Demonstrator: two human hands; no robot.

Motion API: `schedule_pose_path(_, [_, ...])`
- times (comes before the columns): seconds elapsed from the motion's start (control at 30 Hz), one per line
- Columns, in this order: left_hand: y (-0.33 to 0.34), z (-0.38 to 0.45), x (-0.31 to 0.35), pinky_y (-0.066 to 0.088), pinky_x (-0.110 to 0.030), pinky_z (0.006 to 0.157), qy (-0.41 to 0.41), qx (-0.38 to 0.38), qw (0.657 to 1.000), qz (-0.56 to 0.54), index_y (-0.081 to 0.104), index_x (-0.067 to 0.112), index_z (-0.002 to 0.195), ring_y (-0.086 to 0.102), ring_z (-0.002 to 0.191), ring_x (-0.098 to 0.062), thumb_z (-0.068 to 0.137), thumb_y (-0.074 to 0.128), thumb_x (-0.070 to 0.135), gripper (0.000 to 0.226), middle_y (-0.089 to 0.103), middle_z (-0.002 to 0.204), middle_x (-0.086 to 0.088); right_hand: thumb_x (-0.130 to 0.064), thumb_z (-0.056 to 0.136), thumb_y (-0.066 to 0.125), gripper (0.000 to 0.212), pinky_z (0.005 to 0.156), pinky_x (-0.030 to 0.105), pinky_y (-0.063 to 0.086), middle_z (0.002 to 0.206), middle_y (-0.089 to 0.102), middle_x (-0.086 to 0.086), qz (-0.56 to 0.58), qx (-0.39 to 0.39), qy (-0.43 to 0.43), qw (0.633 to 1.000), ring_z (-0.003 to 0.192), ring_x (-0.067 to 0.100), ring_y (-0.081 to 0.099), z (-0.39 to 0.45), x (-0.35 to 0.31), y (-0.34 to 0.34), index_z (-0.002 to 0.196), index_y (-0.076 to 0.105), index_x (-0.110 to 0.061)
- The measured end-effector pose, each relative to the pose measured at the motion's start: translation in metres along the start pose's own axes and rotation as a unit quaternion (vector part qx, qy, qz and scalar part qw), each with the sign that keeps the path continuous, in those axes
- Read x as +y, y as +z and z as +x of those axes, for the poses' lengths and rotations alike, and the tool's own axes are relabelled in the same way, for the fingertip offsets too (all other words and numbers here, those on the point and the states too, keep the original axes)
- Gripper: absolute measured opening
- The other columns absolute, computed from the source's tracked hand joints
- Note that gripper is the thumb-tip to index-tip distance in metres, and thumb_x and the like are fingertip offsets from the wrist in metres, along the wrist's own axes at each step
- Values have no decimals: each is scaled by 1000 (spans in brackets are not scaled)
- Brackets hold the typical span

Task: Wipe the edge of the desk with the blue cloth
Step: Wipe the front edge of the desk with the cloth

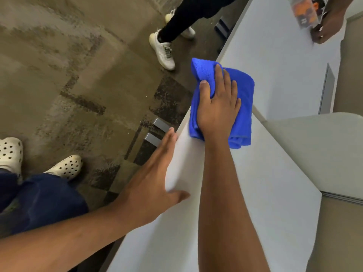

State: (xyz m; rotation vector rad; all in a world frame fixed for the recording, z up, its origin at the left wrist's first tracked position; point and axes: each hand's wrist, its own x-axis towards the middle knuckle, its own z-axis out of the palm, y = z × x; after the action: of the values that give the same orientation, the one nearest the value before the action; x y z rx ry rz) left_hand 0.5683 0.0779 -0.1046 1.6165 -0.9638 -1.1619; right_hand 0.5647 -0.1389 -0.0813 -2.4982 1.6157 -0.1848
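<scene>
The folded blue cloth (242, 107) lies over the left edge of the white desk (255, 193), partly hanging past it. My right hand (218, 107) presses flat on the cloth, thumb hooked into a fold and fingers spread across it. My left hand (155, 183) rests open against the desk's left edge nearer to me, fingers straight along the rim, thumb on the top surface. It holds nothing.
Another person stands beyond the cloth in black trousers and white sneakers (163, 50). Their hand (328, 24) holds a clear box (305, 12) over the far desk. My feet in white clogs (64, 167) are on the patterned carpet. A beige partition (322, 152) stands to the right.
</scene>
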Motion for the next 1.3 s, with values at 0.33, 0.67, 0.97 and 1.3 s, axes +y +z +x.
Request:
schedule_pose_path(0.33, [-2,-1,3,6,0,108,-6,13,999,-30,-6,44,163,-4,143,26,78,88,43,127,-7,165,40,-49,110,35,57,131,56,13,174,27,-6,20,18,121,992,164,24,15,-7,69,-28,164,32,-32])
schedule_pose_path(0.67, [-3,2,3,18,-13,122,21,20,999,-42,2,35,166,9,153,14,76,92,34,127,6,169,32,-53,111,26,61,132,57,1,179,8,-7,-36,-33,-29,998,166,27,2,-46,-6,-1,168,14,-34])
schedule_pose_path(0.97, [8,1,-4,10,12,100,17,43,998,-33,5,33,159,1,130,41,76,92,24,121,0,150,44,-59,106,16,63,133,53,1,178,11,-11,-34,-29,-29,999,166,22,4,-90,23,-6,167,14,-41])
schedule_pose_path(1.3, [0,-2,5,8,3,102,-5,12,1000,-11,-4,40,163,-2,137,30,80,87,41,123,-3,165,35,-53,111,29,59,132,58,7,177,16,-6,-39,-22,-21,999,165,27,9,-13,-1,-3,167,20,-36])
